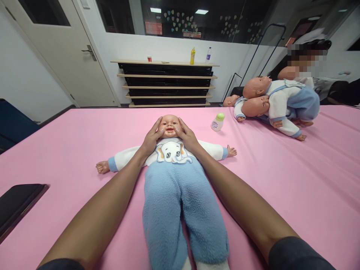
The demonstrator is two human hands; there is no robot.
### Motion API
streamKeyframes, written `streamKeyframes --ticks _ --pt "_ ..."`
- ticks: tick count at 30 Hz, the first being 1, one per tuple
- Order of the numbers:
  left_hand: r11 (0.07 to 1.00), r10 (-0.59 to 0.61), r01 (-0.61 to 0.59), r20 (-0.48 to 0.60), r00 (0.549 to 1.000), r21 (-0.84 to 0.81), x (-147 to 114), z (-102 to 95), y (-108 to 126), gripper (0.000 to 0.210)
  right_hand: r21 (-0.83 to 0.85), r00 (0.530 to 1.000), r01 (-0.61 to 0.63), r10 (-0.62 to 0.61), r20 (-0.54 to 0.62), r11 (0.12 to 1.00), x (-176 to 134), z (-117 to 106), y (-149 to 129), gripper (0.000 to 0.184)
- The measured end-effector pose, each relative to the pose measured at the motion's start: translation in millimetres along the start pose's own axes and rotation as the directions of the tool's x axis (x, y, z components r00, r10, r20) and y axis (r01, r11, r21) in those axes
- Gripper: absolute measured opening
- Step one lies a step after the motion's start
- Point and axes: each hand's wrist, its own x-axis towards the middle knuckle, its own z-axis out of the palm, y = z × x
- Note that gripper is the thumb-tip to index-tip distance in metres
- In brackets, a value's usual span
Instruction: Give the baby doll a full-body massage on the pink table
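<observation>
A baby doll [177, 183] lies on its back on the pink-covered table [70, 150], its feet towards me. It wears a white top with an elephant face and fluffy blue trousers, and its arms are spread wide. Around the left side of the doll's head [169, 123] is my left hand [152, 138], thumb on the cheek. My right hand [188, 137] mirrors it on the other side, its thumb on the other cheek. Between them the two hands clasp the head, fingers along its sides. A small white bottle with a green cap [217, 123] stands right of the head.
Several more dolls [281, 99] are piled at the table's back right, with another person [300, 60] behind them. A dark flat case [19, 206] lies at the left edge. Beyond the table, a low shelf stack [168, 76] carries two drink bottles and a small cup.
</observation>
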Motion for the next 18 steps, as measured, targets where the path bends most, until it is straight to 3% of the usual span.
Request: streamKeyframes --ticks 2,6,8,13,18 --pt "1.000 0.008 -0.008 -0.009 1.000 0.010 -0.9 0.7 2.3 0.068 -0.001 1.000 -0.008 0.008 -0.008 1.000 -0.6 0.0 -0.9 0.074" --pt "0.999 -0.004 0.003 0.028 1.000 0.042 -4.6 2.3 8.6 0.092 -0.019 1.000 -0.003 0.003 0.018 1.000 -6.1 -0.2 -7.8 0.094" --pt "0.999 -0.022 0.020 0.041 0.999 0.032 -5.4 2.6 9.6 0.097 -0.015 1.000 -0.006 0.006 0.023 1.000 -7.7 -0.3 -9.7 0.095" --pt "1.000 -0.026 0.026 0.011 1.000 -0.011 -2.2 1.6 4.1 0.088 -0.018 1.000 0.007 -0.006 0.025 1.000 -4.3 -0.8 -4.9 0.092" --pt "0.999 -0.004 0.003 -0.015 1.000 -0.054 -0.8 1.8 2.2 0.068 0.014 0.999 -0.034 0.034 -0.011 0.999 -1.6 -0.5 -3.1 0.073"
